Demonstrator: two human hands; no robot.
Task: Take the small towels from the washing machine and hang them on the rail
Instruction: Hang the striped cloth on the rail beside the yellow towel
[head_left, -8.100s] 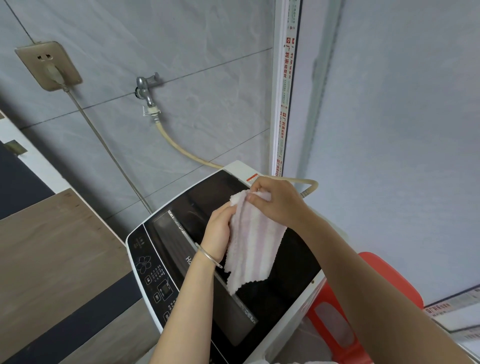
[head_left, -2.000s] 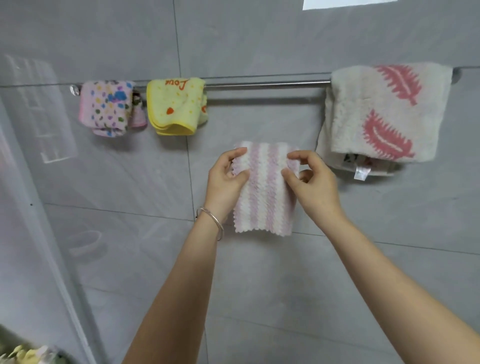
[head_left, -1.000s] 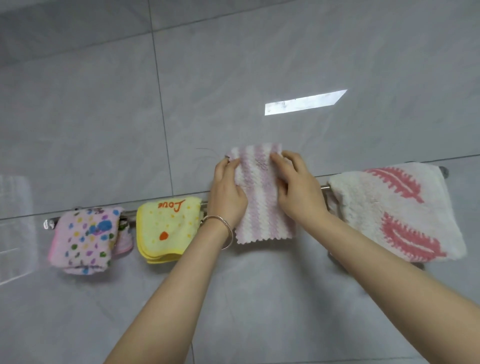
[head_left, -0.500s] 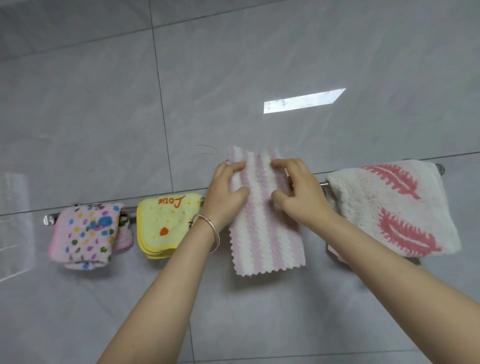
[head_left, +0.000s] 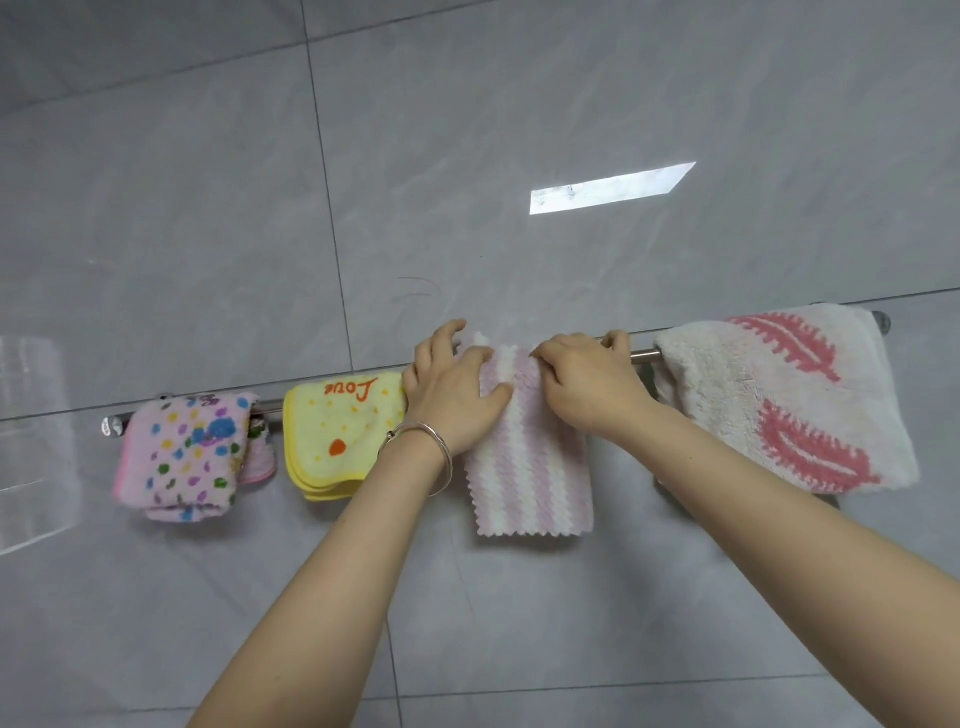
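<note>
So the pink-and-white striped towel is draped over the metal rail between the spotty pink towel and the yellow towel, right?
Not quite. The head view shows the pink-and-white striped towel draped over the metal rail between the yellow towel and the fluffy white towel with pink leaves. The spotty pink towel hangs at the rail's left end.

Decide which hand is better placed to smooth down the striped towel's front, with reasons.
Left, probably. The left hand lies across the front of the striped towel, thumb on the cloth; the right hand sits at its upper right edge, fingers curled over the rail.
</note>
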